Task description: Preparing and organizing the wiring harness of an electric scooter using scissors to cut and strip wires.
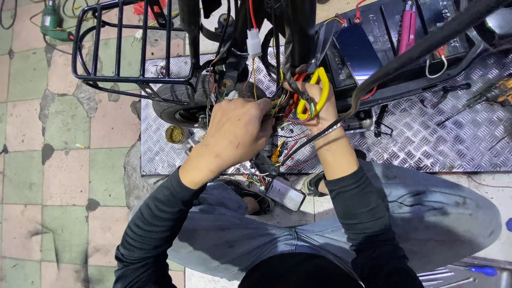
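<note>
My left hand [234,133] is closed around a bundle of coloured wires [282,109] that hangs from the frame of a small electric scooter. My right hand [318,104] grips scissors with yellow handles [314,93], blades pointing up into the black cable sheath [296,48]. Both hands work close together at the wire bundle, just right of the scooter's front wheel [178,104]. A white connector [253,41] dangles above the hands. The scissor blades are hidden among the cables.
The scooter stands on a diamond-pattern metal plate [426,138] over a tiled floor [64,176]. A black wire basket [133,42] sits at upper left, battery packs [368,42] at upper right. A silver controller box [285,193] lies by my knees. Screwdrivers [474,271] lie at lower right.
</note>
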